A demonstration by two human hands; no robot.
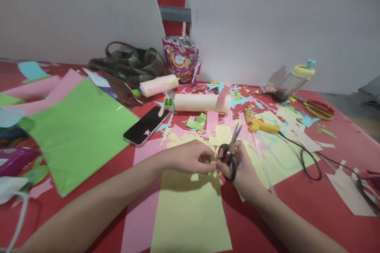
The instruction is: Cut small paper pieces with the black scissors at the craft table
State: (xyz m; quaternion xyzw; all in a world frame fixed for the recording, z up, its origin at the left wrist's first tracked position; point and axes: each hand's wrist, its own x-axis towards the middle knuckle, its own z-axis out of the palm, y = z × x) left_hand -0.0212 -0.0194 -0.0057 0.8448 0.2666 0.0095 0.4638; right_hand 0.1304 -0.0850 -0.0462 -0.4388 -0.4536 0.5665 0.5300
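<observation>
My right hand (242, 164) is closed around a pair of scissors (232, 154) with black handles, blades pointing up and away. The fingertips of my left hand (194, 157) pinch a small bit of yellow paper (213, 162), close against my right thumb. How far that bit extends is hidden by the fingers. Under both hands lies a yellow paper sheet (191, 213), partly over a pink paper strip (138, 205). Just beyond the left hand rests a phone (145, 126) with a small pink paper star (147, 132) on its screen.
A yellow glue gun (263, 125) with a black cord lies to the right among paper scraps. Two paper-wrapped bottles (198, 102) lie behind the hands. Green paper (80, 130) spreads at left. A snack bag (181, 61) and a clear bottle (295, 81) stand near the back panels.
</observation>
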